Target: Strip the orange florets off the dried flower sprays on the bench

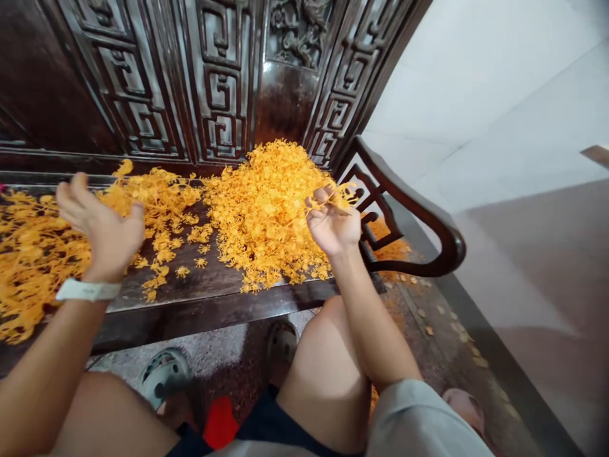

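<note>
Orange plastic-looking flower pieces form a tall heap [271,209] on the dark wooden bench [190,308]. Over the right edge of that heap, my right hand [335,222] is palm up with curled fingers around a few orange pieces. My left hand [102,222], with a white band at the wrist, is raised with its fingers apart and nothing in it. Beneath and beside it lie a looser orange pile [35,260] at the far left and a smaller cluster [159,197]. A few single pieces [182,271] are scattered between the piles.
The carved wooden backrest [221,82] rises behind the bench, and a curved armrest [419,216] closes its right end. More orange pieces [387,244] lie beyond the armrest. Below are my knees, grey clogs [164,374] and a red object [220,422] on the floor.
</note>
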A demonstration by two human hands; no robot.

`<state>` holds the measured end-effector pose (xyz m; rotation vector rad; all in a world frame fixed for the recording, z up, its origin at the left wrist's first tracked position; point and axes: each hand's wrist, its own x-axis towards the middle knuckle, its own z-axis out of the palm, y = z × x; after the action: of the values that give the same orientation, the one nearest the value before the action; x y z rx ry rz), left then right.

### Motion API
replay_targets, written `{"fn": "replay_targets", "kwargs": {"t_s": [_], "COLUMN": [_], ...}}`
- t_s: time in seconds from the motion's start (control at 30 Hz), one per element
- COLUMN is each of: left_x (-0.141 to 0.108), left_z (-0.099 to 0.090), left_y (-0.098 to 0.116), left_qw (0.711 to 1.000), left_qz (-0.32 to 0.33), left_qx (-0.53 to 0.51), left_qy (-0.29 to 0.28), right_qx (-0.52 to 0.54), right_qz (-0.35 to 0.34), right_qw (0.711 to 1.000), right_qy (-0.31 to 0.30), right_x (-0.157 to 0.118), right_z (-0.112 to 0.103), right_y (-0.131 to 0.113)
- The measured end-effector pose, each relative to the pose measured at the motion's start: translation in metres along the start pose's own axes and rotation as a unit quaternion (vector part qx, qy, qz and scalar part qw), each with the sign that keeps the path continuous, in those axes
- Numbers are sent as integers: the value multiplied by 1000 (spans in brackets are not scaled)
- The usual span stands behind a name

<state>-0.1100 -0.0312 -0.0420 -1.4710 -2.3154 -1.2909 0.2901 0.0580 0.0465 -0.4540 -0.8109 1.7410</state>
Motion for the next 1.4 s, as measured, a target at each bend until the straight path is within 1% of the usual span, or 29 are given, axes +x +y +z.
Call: {"fn": "replay_targets", "kwargs": {"t_s": [0.03, 0.07, 0.1, 0.13, 0.17, 0.2, 0.23, 0.3, 0.33, 0.37, 0.4, 0.47, 0.57, 0.63, 0.7, 0.8, 0.93, 1.03, 1.17, 1.27, 1.33, 1.4], "left_x": [-16, -32, -48, -63, -77, -88, -98, -109, -111, -111, -109, -102, -87, -79, -73, -67, -61, -61, -66, -68, -68, -69], "left_z": [5, 9, 14, 18, 22, 25, 29, 35, 37, 37, 37, 33, 27, 24, 23, 22, 18, 10, -1, -3, -1, 0], "left_y": [24, 48, 72, 94, 112, 128, 139, 149, 149, 146, 141, 129, 114, 108, 104, 98, 87, 83, 87, 94, 98, 99], "left_qw": [999, 992, 975, 958, 936, 906, 879, 833, 819, 811, 811, 830, 876, 891, 895, 905, 922, 934, 942, 946, 946, 942], "left_qz": [48, 114, 160, 165, 146, 119, 98, 73, 65, 59, 56, 55, 40, 21, 18, 30, 57, 102, 183, 203, 207, 217], "left_qx": [-3, -42, -105, -165, -230, -305, -363, -432, -446, -447, -439, -411, -377, -372, -375, -353, -301, -243, -167, -137, -135, -139], "left_qy": [13, -39, -112, -167, -221, -268, -294, -338, -356, -373, -382, -372, -299, -259, -242, -236, -239, -243, -226, -211, -212, -216], "right_qx": [5, 10, 10, 3, -9, -27, -47, -80, -90, -97, -102, -116, -170, -207, -228, -250, -299, -338, -352, -343, -341, -339], "right_qz": [11, 21, 33, 49, 65, 82, 98, 124, 132, 137, 139, 140, 138, 132, 128, 129, 93, 52, 15, -6, -20, -29], "right_qw": [1000, 999, 998, 997, 996, 994, 992, 988, 986, 985, 985, 983, 974, 967, 963, 959, 950, 939, 934, 936, 936, 935], "right_qy": [-13, -29, -46, -59, -67, -68, -65, -53, -46, -39, -29, 1, 56, 73, 65, 38, 18, 33, 59, 74, 90, 102], "right_x": [-4, -8, -12, -17, -23, -28, -32, -39, -40, -39, -38, -33, -24, -20, -19, -18, -15, -11, 0, 7, 13, 21], "right_z": [5, 11, 18, 25, 32, 39, 45, 53, 55, 55, 54, 48, 36, 31, 28, 27, 23, 16, 11, 16, 20, 18], "right_y": [3, 7, 12, 18, 24, 31, 37, 45, 47, 48, 48, 46, 46, 50, 55, 59, 60, 61, 66, 75, 83, 86]}}
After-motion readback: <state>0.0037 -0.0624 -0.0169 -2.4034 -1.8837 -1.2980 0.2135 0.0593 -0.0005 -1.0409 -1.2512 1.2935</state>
